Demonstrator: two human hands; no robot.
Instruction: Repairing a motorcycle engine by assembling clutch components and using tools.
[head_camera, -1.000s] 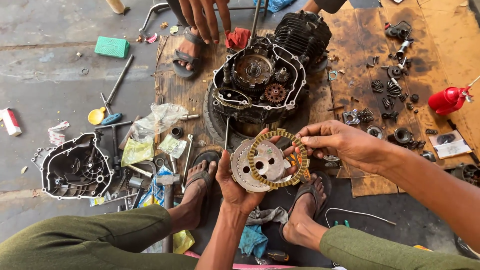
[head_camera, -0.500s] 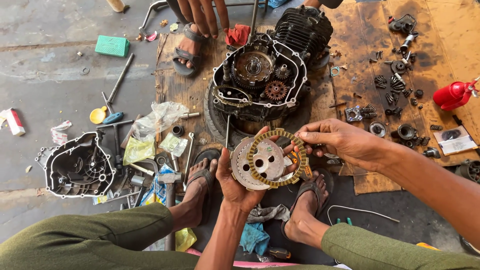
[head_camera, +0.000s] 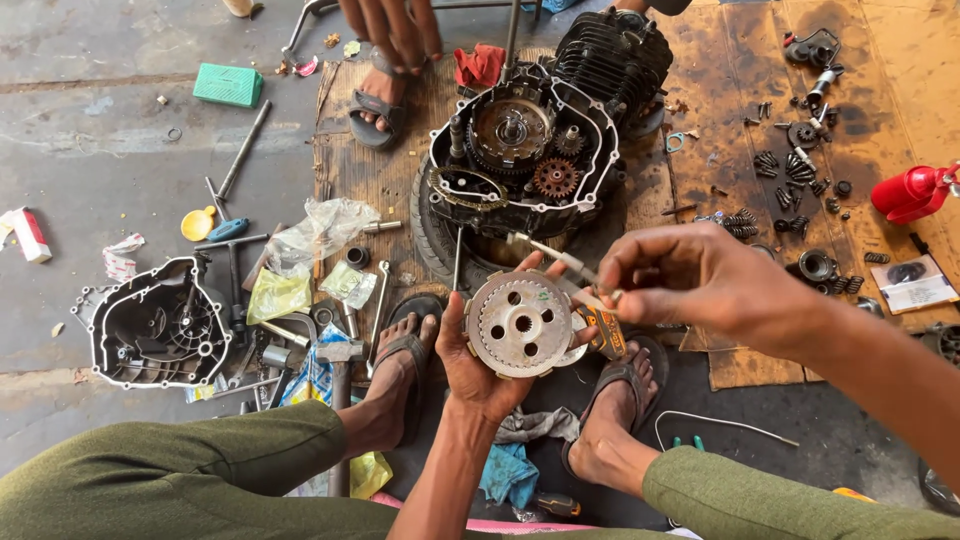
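Cupping the round metal plate (head_camera: 520, 323) flat on my left hand (head_camera: 480, 365) keeps its face up, while my right hand (head_camera: 690, 285) pinches a thin ring (head_camera: 600, 325) beside it, near the open engine (head_camera: 530, 150).

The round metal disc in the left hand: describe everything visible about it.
The round grey metal disc looks like cast metal, dull and worn. It has a splined centre hole, a ring of round holes around that, and a finely toothed outer band. It faces the camera, nearly flat on, and rests on the left hand, whose fingers cup its edge. The right hand hovers at its upper right edge with a friction ring behind. It is held above the sandalled feet.
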